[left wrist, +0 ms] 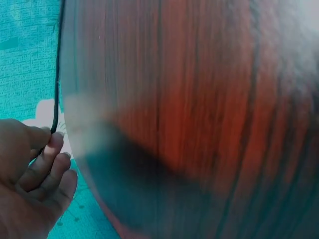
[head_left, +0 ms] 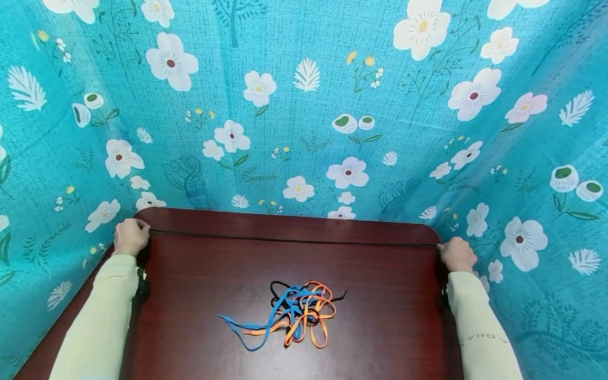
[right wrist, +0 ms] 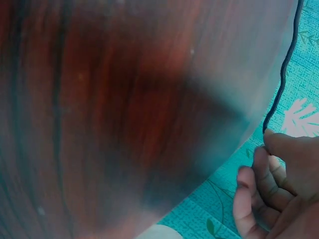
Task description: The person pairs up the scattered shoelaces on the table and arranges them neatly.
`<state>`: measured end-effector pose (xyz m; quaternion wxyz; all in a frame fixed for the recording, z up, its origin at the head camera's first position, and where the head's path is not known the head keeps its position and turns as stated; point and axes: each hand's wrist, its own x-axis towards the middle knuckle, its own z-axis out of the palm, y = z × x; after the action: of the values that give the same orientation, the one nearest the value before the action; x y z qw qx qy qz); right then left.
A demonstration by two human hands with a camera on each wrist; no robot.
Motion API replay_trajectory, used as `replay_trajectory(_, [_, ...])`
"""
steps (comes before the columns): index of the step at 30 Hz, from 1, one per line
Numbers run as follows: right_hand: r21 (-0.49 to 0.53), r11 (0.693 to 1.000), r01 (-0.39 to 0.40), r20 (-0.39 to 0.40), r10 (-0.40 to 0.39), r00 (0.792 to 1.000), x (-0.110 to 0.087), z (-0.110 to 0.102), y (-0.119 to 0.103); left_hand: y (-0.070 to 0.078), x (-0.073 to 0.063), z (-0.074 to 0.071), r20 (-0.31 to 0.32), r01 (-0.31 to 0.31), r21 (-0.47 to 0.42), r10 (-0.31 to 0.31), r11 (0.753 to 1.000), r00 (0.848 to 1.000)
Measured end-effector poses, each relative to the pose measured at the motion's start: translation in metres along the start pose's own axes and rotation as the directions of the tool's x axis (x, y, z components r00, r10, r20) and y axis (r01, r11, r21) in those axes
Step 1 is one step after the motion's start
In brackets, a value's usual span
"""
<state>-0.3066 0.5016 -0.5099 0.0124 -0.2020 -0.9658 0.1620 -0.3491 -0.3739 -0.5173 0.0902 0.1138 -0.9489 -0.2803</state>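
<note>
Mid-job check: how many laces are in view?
4 at least: one taut black lace between the left hand and right hand; a blue lace, an orange lace and a loose black lace tangled on the table. More may be hidden there.

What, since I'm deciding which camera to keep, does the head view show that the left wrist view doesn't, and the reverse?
Only the head view: the tangle of blue, orange and black shoelaces, the right hand, and the pale left sleeve and right sleeve.

Only the left wrist view: the inner side of the left hand close up, its fingers curled below the thumb.

Both: the left hand pinching the thin black cord, the dark reddish table and the turquoise floral cloth.
</note>
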Motion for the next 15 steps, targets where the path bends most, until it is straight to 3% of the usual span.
replay_trajectory(5, [0.016,1.0,0.006,0.021,-0.006,1.0,-0.002,0.004,0.003,-0.002,-0.002,0.005,0.071,-0.012,0.005,0.012,1.0,0.997])
replay_trajectory(15, [0.02,0.999,0.025,0.101,-0.027,0.995,-0.011,-0.002,-0.004,-0.001,-0.006,0.004,0.119,-0.04,0.054,0.033,0.998,0.992])
